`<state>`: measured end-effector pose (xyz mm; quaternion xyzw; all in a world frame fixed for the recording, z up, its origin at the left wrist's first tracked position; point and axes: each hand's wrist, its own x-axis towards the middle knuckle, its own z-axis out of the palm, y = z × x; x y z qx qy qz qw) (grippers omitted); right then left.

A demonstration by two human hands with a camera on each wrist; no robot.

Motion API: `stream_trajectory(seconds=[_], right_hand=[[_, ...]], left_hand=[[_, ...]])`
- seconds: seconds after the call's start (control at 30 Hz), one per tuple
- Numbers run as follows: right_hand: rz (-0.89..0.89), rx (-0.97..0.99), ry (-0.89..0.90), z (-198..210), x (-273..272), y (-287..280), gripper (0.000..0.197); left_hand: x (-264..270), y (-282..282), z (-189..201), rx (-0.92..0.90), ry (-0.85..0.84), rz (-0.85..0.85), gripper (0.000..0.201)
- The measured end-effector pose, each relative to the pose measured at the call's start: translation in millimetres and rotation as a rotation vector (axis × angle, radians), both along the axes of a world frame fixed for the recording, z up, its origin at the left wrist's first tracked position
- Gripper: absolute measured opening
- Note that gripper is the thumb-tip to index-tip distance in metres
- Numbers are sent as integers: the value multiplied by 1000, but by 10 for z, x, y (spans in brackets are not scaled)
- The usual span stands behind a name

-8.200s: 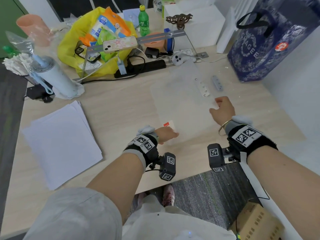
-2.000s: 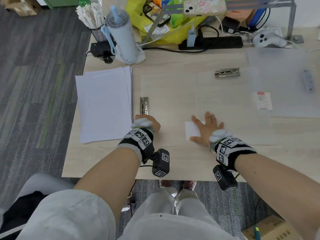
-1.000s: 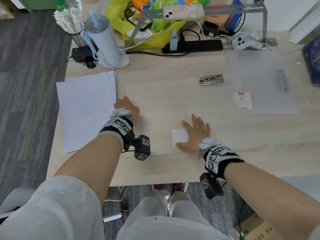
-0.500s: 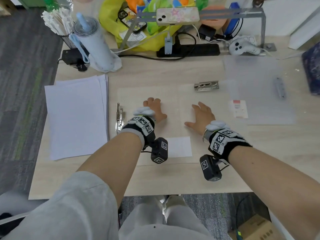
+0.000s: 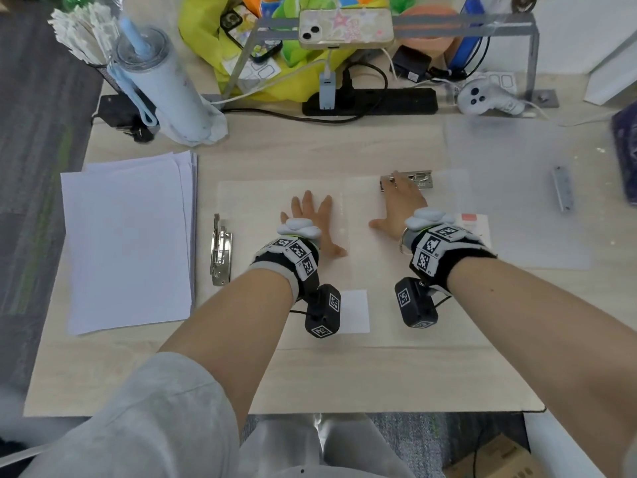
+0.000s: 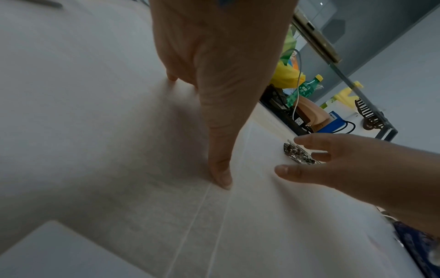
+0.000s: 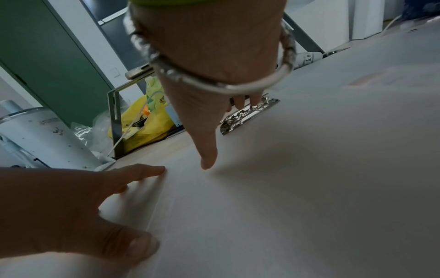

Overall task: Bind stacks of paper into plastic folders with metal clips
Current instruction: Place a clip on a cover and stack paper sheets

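Here the translucent frosted plastic folder (image 5: 286,201) lies opened flat on the light wood tabletop (image 5: 344,377), the left hand (image 5: 310,219) spread palm-down on its left leaf beside the centre crease, the right hand (image 5: 400,205) spread on the right leaf with fingertips touching the shiny silver metal clip (image 5: 418,179) at the folder's far edge, nothing pinched in either grip. The folder looks thin, floppy and slick, so likely needs pinning flat; the clip seems small, stiff and sprung, best taken by its lever end. The white paper stack (image 5: 127,239) sits left of the folder, a second metal clip (image 5: 220,251) between them.
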<state>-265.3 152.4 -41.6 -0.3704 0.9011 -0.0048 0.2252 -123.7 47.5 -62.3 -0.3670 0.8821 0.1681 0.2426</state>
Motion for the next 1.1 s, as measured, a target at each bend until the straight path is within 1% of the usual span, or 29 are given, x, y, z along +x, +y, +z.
stream_trajectory(seconds=[0.23, 0.3, 0.37, 0.47, 0.53, 0.6, 0.73, 0.9, 0.97, 1.1], right_hand=[[69, 98, 21, -76, -73, -72, 99], [103, 134, 69, -57, -95, -104, 101], [140, 144, 121, -58, -110, -150, 99], [163, 141, 155, -54, -106, -225, 90], [172, 186, 159, -45, -103, -261, 84], [175, 191, 160, -50, -108, -269, 83], [167, 179, 170, -72, -127, -249, 89], [169, 226, 182, -61, -94, -271, 84], [175, 232, 159, -50, -104, -288, 84], [178, 175, 110, -55, -154, -263, 89]], left_hand=[[-28, -8, 31, 13, -28, 13, 115], [-32, -12, 36, 14, -31, 10, 114], [-22, -8, 21, 8, -27, 10, 114], [0, 6, -15, -16, 10, 18, 113], [7, 15, -29, -20, 24, 23, 112], [-3, 12, -30, -15, 15, 27, 112], [-14, 4, -35, -14, 6, 30, 112], [17, 27, -67, -31, 49, 35, 110], [13, 30, -69, -33, 57, 33, 110], [17, 30, -63, -30, 80, 40, 111]])
